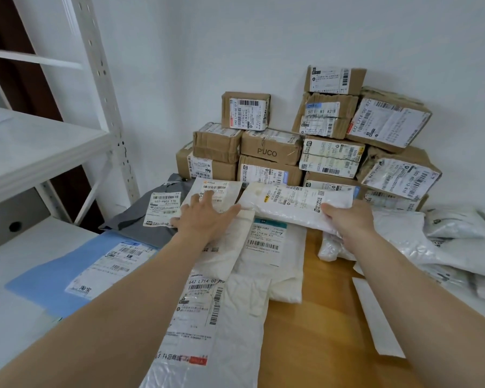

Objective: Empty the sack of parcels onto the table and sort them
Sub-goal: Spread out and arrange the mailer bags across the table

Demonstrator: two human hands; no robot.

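Note:
A long white padded parcel (pixel 291 201) with a shipping label is held just above the soft mailers; my right hand (pixel 347 219) grips its right end. My left hand (pixel 205 217) lies flat with spread fingers on a white mailer (pixel 221 191), its fingertips near the held parcel's left end. Under and around the hands lie more soft parcels: a grey bag (pixel 149 217), a blue bag (pixel 67 273), a cream bag (pixel 275 261) and a large white bag (pixel 213 326). No sack is in view.
Several taped cardboard boxes (pixel 272 147) are stacked against the wall behind the mailers. A heap of white plastic mailers (pixel 445 247) fills the right side. Bare wooden table (pixel 319 331) shows in the middle front. A white metal shelf rack (pixel 39 152) stands at the left.

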